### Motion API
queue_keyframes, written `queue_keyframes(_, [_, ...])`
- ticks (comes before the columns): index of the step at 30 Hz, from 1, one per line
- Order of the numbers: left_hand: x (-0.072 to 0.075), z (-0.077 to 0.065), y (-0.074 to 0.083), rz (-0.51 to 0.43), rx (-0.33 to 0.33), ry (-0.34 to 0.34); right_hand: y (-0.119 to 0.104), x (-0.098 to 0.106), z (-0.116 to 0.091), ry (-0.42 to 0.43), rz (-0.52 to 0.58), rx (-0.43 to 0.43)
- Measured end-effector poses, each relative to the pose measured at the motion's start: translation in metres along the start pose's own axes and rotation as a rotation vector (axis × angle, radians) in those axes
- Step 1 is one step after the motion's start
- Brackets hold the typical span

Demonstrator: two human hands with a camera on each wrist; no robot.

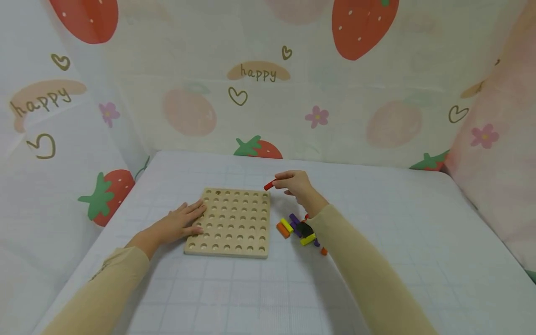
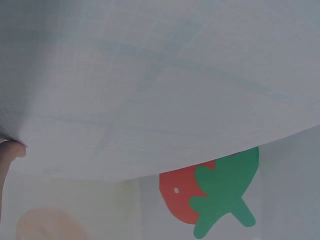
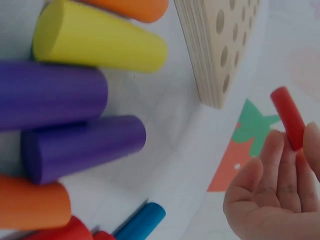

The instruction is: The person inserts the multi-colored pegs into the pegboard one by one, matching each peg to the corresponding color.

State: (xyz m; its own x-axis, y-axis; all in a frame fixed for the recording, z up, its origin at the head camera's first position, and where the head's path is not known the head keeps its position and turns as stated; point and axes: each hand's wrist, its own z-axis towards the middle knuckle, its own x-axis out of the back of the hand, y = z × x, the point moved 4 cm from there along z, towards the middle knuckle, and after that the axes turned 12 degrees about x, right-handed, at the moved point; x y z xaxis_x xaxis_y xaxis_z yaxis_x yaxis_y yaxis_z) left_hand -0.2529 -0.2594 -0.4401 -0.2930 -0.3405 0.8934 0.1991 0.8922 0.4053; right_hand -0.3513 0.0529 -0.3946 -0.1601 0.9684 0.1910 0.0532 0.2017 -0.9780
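A square wooden board (image 1: pixel 226 255) with rows of round holes lies on the table. My left hand (image 1: pixel 182 223) rests on its left edge, fingers spread; only a finger (image 2: pixel 11 151) enters the left wrist view. Beyond the board's far right corner, my right hand (image 1: pixel 296 185) pinches a red peg (image 1: pixel 269 185) near one end between thumb and fingers. In the right wrist view this red peg (image 3: pixel 289 117) tilts, its free end sticking out past the fingertips. One hole in the far row looks darker than the others.
Right of the board lies a loose pile of pegs, including an orange peg (image 1: pixel 283 230), a yellow peg (image 1: pixel 308 239) and purple pegs; the right sleeve partly covers it. A blue peg (image 3: pixel 140 222) shows in the right wrist view. Printed cloth (image 1: pixel 259 111) hangs behind the table.
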Motion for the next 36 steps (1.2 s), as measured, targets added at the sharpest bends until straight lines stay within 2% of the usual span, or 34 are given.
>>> queue_keyframes(6, [0.001,-0.002,0.001,0.003,0.0,0.004,0.002,-0.01,0.003,0.061,0.042,-0.017])
queue_keyframes(15, [0.0,-0.002,0.002,-0.008,0.012,-0.007,0.008,-0.026,0.006,0.047,0.069,-0.022])
queue_keyframes(23, [0.001,-0.002,0.002,-0.01,0.017,-0.004,0.007,-0.035,0.006,0.071,0.08,-0.008])
queue_keyframes(36, [0.003,-0.002,0.003,-0.006,0.02,-0.012,0.008,-0.052,0.01,0.039,0.025,0.027])
